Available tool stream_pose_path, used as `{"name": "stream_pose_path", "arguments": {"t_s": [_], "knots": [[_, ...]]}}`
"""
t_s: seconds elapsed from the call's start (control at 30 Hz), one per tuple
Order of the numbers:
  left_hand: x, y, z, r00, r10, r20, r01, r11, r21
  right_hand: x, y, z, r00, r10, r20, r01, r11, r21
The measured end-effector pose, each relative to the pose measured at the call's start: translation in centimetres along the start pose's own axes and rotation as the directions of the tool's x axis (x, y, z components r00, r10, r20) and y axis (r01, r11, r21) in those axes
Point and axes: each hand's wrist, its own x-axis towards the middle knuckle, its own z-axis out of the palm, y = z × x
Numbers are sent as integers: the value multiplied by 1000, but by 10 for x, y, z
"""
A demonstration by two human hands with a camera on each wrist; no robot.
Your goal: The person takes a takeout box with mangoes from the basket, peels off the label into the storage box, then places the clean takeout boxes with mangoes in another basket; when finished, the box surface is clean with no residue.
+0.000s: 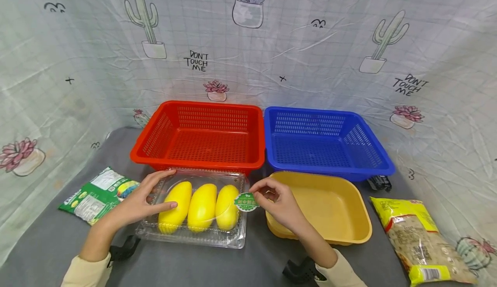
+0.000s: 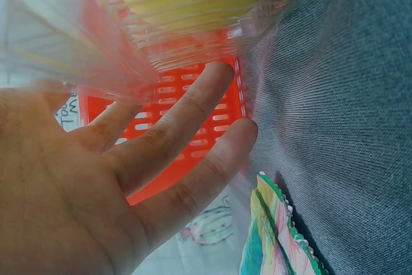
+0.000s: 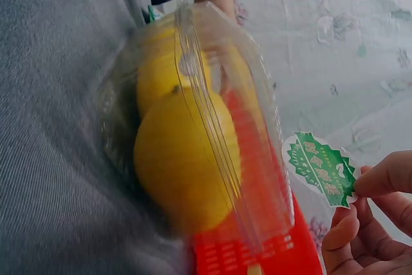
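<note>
A clear plastic clamshell box [image 1: 229, 240] holds three yellow mangoes [image 1: 202, 207] on the grey cloth. My left hand [image 1: 149, 200] lies over the box's left side, fingers spread and fairly straight, the thumb across the lid above one mango. In the left wrist view the fingers [image 2: 193, 104] extend along the clear plastic. Between thumb and fingertips my right hand [image 1: 277, 200] pinches the edge of a round green-and-white sticker [image 3: 322, 169] at the box's right end. The sticker's far edge comes close to the lid rim; whether it touches the plastic I cannot tell.
Behind the box stand a red basket [image 1: 252, 162] and a blue basket [image 1: 330, 172]. A yellow basin [image 1: 322, 218] sits to the right. A green snack packet [image 1: 97, 196] lies left, a yellow-ended bag [image 1: 423, 239] far right. Patterned fabric [image 1: 291, 54] hangs behind.
</note>
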Motion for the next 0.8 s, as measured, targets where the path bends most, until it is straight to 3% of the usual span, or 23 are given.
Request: {"name": "stream_pose_path", "arguments": {"t_s": [0.2, 0.37, 0.5, 0.8], "knots": [[1, -1, 1, 1000, 8, -3, -8, 1000, 11, -7, 7, -17, 997, 63, -52, -63, 998, 2], [2, -1, 1, 1000, 9, -1, -9, 1000, 1, -10, 14, -32, 994, 64, -89, -65, 998, 0], [3, -1, 1, 1000, 9, 2, -9, 1000, 2, -14, 17, -46, 988, 72, -136, -78, 996, -36], [1, 0, 0, 1000, 7, 7, -7, 1000, 9, -30, 26, -73, 968, 157, -195, -186, 972, -141]]}}
